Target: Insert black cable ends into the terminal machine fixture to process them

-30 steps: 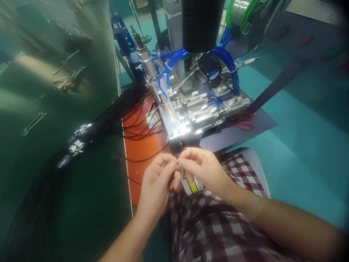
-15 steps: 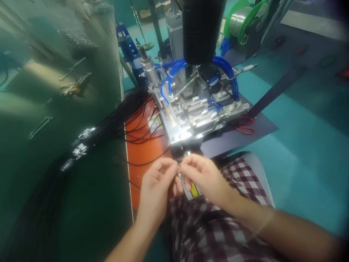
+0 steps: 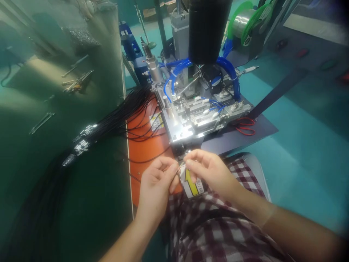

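Observation:
My left hand [image 3: 156, 182] is closed in a pinch over the orange plate. Between its thumb and forefinger are thin wires [image 3: 181, 166], with fine bare-looking ends pointing right. A black cable [image 3: 147, 161] runs across the plate towards this hand. Just right of the wire ends is my right hand [image 3: 208, 169], its thumb and forefinger bent close together. Whatever it may hold is too small to make out. Under the hands, a white label with a yellow arrow [image 3: 192, 183] shows. The metal fixture [image 3: 180, 133] stands directly beyond them.
A bundle of black cables [image 3: 114, 118] with shiny metal connectors [image 3: 81, 145] crosses from the green table [image 3: 103, 218] to the orange plate [image 3: 141, 145]. Blue air hoses [image 3: 177, 67] arch over the fixture. A black cylinder [image 3: 208, 32] hangs above, near a green wire spool [image 3: 242, 23].
My right hand has moved slightly right and up, away from my left fingertips, uncovering the yellow arrow. The left hand stays pinched in nearly the same place. The view has shifted slightly.

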Demonstrator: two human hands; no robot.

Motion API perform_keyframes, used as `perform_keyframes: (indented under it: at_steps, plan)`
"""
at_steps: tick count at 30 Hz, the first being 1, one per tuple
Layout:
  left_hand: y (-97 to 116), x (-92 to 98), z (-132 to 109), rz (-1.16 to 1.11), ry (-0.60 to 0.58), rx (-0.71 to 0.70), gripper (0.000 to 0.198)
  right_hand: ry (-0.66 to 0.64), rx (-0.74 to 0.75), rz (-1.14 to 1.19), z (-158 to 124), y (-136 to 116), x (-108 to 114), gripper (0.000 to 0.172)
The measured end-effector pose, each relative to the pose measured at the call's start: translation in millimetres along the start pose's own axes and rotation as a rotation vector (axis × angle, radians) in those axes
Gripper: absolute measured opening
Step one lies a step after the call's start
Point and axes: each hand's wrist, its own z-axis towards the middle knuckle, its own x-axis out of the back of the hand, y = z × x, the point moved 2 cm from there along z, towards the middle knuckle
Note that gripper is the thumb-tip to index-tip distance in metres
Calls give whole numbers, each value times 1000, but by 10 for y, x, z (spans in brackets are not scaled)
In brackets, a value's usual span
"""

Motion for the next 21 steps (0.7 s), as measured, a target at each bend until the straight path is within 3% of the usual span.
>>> perform_keyframes:
  at_steps: [4,13,21]
  plan:
    - [-20,-4,-1,11,-22,4,20,-38,34,-57,21,-86,71,15]
    - [29,-21,6,-53,-92,17,20,-165,-77,38,71,-11,93,27]
    - [90,-11,29,-126,-146,30,25,-384,-320,300,125,82,76,28]
